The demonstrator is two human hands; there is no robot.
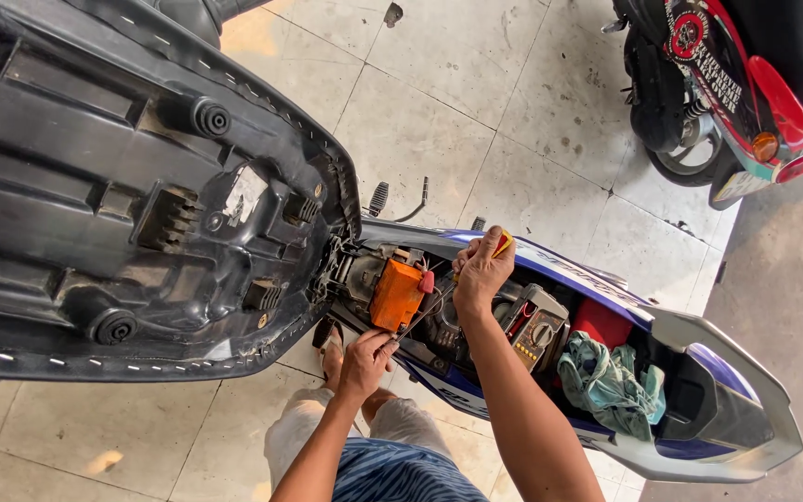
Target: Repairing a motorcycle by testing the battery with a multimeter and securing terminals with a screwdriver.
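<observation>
A: What fills the view?
B: A raised scooter seat (pixel 132 186) above the open compartment (pixel 550 372).
A: And the hands?
B: The right hand (pixel 481 271) grasps a yellow tool (pixel 504 244), just beside the orange battery (pixel 396 294). The left hand (pixel 365 358), directly below that battery, pinches a thin wire (pixel 413 322). A multimeter (pixel 537 327) and a green rag (pixel 613 383) lie beyond the right wrist.

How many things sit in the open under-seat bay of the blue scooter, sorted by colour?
Orange: 1, the battery
Yellow: 1, the meter
Red: 1, the cloth
Teal: 1, the rag
Total: 4
The left hand is by the battery; the right hand holds a yellow-handled tool.
</observation>
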